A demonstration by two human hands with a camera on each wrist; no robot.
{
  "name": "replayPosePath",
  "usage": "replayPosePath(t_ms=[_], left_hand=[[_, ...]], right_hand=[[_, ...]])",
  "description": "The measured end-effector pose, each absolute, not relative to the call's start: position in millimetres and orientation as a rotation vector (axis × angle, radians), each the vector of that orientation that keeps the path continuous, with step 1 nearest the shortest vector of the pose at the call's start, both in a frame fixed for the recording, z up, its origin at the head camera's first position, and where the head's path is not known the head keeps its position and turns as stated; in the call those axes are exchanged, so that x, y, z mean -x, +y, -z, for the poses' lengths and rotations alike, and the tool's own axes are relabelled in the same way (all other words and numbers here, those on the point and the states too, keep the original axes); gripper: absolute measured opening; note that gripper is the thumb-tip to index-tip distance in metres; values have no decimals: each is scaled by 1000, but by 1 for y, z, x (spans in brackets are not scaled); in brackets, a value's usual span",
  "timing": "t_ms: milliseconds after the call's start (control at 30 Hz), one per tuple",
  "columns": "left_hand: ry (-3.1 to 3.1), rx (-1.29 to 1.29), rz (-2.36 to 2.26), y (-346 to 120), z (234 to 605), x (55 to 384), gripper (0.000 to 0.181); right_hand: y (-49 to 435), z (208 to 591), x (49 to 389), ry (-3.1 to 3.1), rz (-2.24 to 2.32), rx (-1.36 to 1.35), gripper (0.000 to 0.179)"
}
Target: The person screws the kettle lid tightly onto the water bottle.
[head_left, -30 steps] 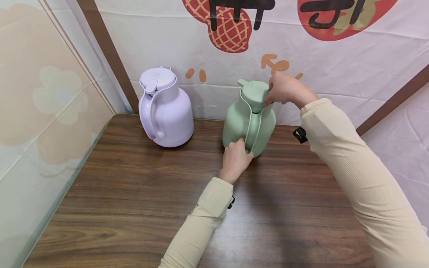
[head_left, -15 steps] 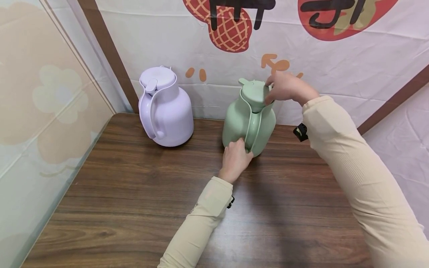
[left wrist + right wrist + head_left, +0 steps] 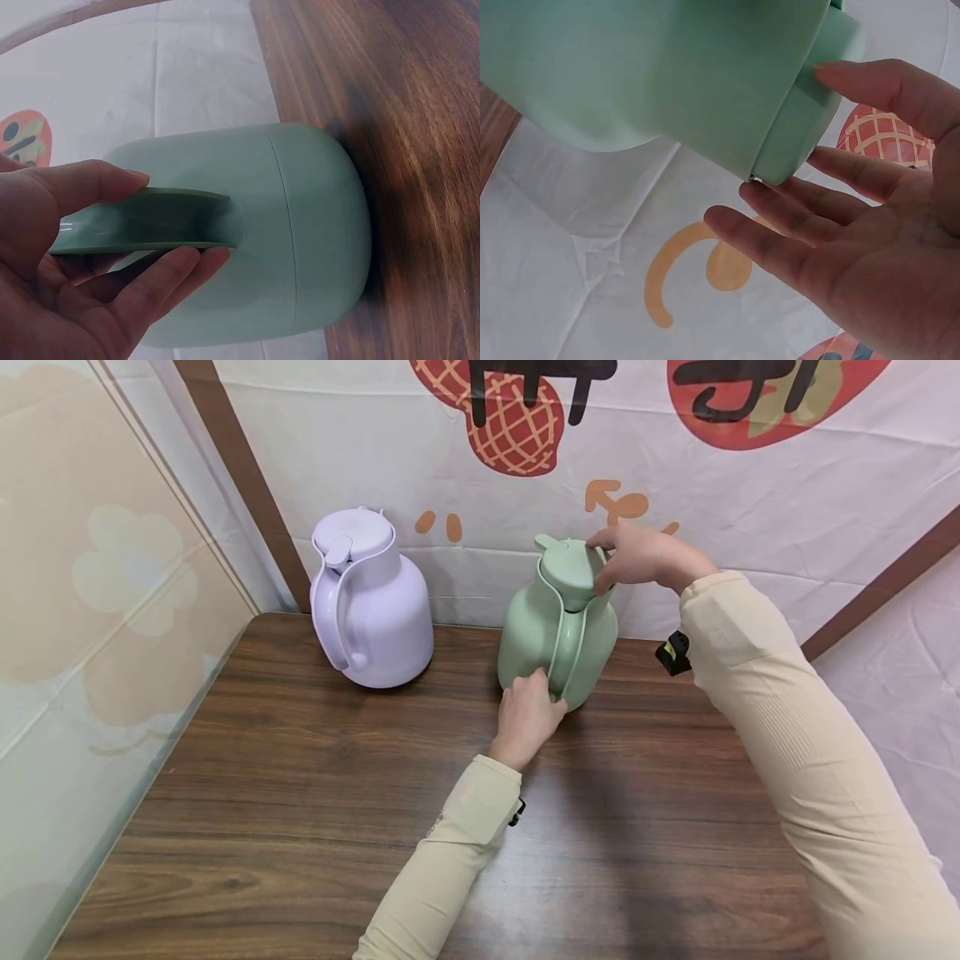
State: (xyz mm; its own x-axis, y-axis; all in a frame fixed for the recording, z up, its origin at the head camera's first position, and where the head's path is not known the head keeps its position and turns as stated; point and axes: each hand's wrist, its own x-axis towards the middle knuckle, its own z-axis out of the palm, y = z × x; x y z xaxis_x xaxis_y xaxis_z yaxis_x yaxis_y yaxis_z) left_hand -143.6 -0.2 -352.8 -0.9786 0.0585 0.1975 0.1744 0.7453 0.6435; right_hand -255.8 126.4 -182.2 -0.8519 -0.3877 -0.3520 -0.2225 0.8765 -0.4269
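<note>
A green thermos jug (image 3: pixel 525 627) stands upright near the back of the table, its handle (image 3: pixel 572 639) towards me. My left hand (image 3: pixel 527 717) holds the lower part of that handle; in the left wrist view, the thumb and fingers (image 3: pixel 169 281) lie on its two sides. Up at the top, my right hand (image 3: pixel 647 558) has thumb and fingers about the jug's round lid (image 3: pixel 572 568). The right wrist view shows the thumb (image 3: pixel 855 81) against the lid, index and middle fingers at its far edge, and the little finger away from it.
Left of the green jug stands a lilac thermos jug (image 3: pixel 382 618), lid on, upright. Both are on a dark wooden table (image 3: pixel 262 818). Close behind them hangs a printed white cloth (image 3: pixel 322 443), and another pale cloth (image 3: pixel 97 568) borders the left edge.
My right hand's fingers have spread and shifted slightly about the lid, and its wrist has moved a little to the right. The left hand and both jugs stay in place.
</note>
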Motion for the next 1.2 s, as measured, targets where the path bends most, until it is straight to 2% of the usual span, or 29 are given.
replayPosePath(t_ms=[933, 1067, 1200], left_hand=[[-2767, 191, 1033, 0, 352, 142, 22], [-2768, 189, 1017, -1, 352, 142, 24], [-2772, 190, 1019, 0, 352, 142, 25]], right_hand=[[122, 184, 245, 2833, 273, 487, 26], [123, 182, 243, 2838, 282, 479, 31], [124, 181, 243, 2821, 328, 439, 21]])
